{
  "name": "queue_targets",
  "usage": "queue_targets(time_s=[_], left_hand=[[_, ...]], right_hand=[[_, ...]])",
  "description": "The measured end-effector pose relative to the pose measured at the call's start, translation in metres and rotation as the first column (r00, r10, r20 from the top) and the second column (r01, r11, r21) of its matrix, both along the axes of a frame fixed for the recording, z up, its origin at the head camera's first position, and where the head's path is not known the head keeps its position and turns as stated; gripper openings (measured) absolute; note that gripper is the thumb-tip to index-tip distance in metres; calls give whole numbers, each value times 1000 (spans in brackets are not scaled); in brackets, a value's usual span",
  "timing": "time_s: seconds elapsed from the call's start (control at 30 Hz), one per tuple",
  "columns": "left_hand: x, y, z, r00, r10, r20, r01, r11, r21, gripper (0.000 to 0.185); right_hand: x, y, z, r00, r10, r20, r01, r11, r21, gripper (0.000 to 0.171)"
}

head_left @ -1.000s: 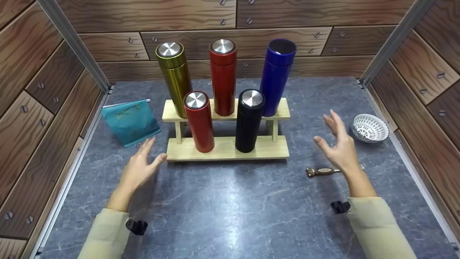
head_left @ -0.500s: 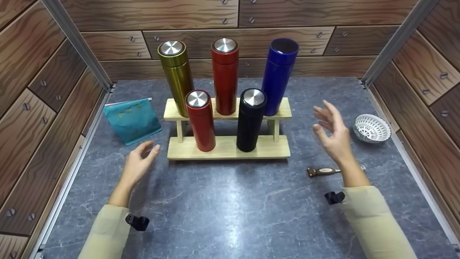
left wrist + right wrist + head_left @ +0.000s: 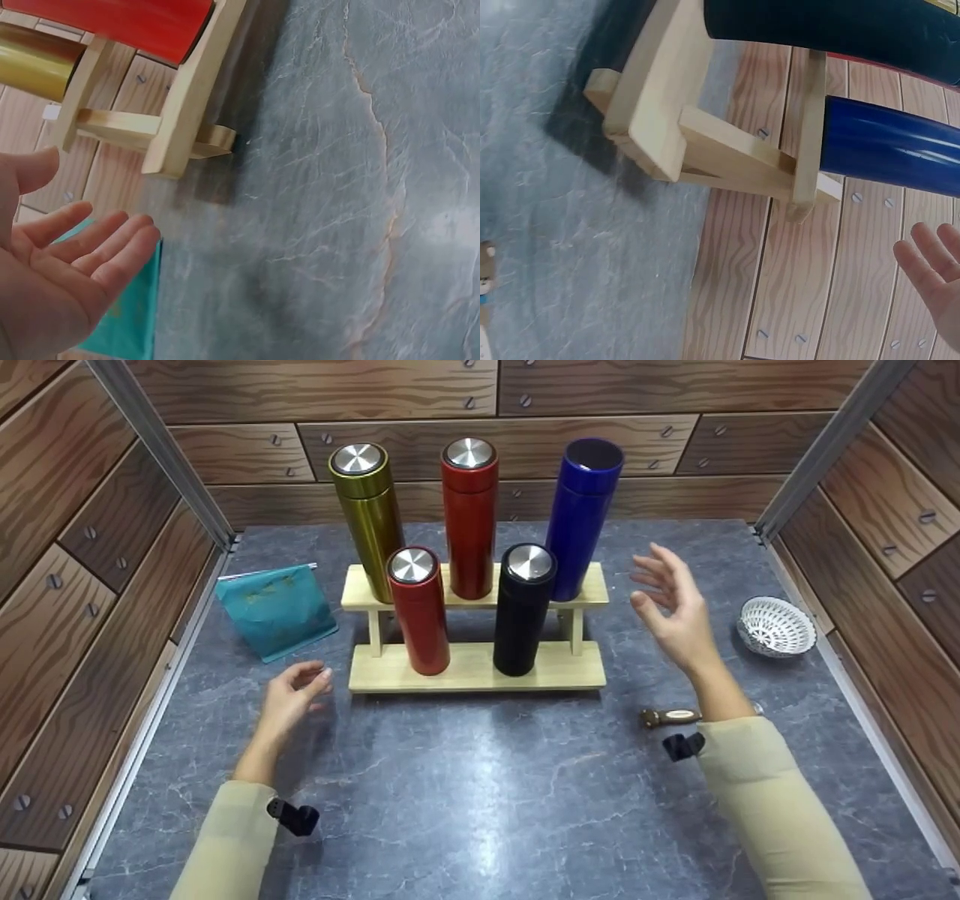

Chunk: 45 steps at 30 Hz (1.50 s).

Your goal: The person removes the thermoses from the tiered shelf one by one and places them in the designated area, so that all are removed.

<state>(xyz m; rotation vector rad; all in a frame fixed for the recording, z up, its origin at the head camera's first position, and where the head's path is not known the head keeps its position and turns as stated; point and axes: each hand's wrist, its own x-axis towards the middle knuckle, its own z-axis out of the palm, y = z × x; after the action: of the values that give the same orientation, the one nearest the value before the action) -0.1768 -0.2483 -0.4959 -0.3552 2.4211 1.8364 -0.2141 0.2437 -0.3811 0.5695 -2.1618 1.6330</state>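
A two-step wooden rack [image 3: 480, 667] [image 3: 187, 97] [image 3: 667, 112] carries several flasks. A gold flask [image 3: 367, 517], a tall red flask [image 3: 469, 517] and a lidless blue flask [image 3: 581, 517] [image 3: 885, 142] stand on the upper step. A shorter red flask [image 3: 418, 611] and a black flask [image 3: 521, 611] stand on the lower step. My right hand [image 3: 671, 611] is raised, fingers spread and empty, just right of the rack near the blue flask. My left hand [image 3: 292, 697] [image 3: 60, 285] hovers low, loosely curled and empty, left of the rack's front corner.
A teal pouch [image 3: 274, 611] leans at the left. A white mesh bowl [image 3: 775, 626] sits at the right by the wall. A brown-handled tool [image 3: 667, 717] lies on the grey marble table [image 3: 480, 795] under my right forearm. Wood-patterned walls enclose three sides.
My right hand has risen and moved left toward the blue flask. My left hand has drawn back slightly and its fingers have curled in.
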Motion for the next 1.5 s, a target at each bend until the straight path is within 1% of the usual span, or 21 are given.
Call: queue_targets(time_s=[0.13,0.2,0.3,0.43,0.63,0.83,0.9,1.0,1.2,1.3,1.43,1.5], left_hand=[[-5,2,-7,997,28,75,-36,995,94,56],[-8,3,-11,993,52,104,-67,988,142,56],[-11,5,-19,986,97,132,-122,972,202,54],[-13,6,-24,979,132,152,-169,949,264,52],[-15,7,-29,976,122,182,-183,913,365,53],[-16,7,-36,974,56,219,-156,869,469,57],[-17,7,-39,973,46,228,-157,854,495,58],[-17,6,-41,973,48,226,-165,830,533,58],[-18,6,-47,976,47,214,-169,783,598,58],[-19,8,-50,978,62,197,-176,753,635,55],[-19,9,-55,990,49,131,-126,715,687,50],[-19,9,-58,994,33,105,-98,704,704,48]], right_hand=[[-17,2,-3,999,27,35,-23,995,-94,59],[-25,2,-3,998,44,39,-38,990,-138,60],[-32,-2,1,998,60,33,-54,985,-167,61],[-40,-8,9,998,67,21,-63,981,-185,62],[-53,-17,22,999,54,9,-51,980,-195,63],[-67,-25,34,997,60,56,-45,971,-235,66],[-71,-27,38,996,49,75,-31,974,-222,68],[-75,-32,44,995,36,92,-18,980,-198,69],[-65,-49,66,993,16,117,0,991,-136,70],[-65,-53,69,991,12,134,3,993,-116,73],[-67,-57,68,991,18,134,-2,993,-121,76],[-68,-58,66,992,20,125,-3,991,-133,78]])
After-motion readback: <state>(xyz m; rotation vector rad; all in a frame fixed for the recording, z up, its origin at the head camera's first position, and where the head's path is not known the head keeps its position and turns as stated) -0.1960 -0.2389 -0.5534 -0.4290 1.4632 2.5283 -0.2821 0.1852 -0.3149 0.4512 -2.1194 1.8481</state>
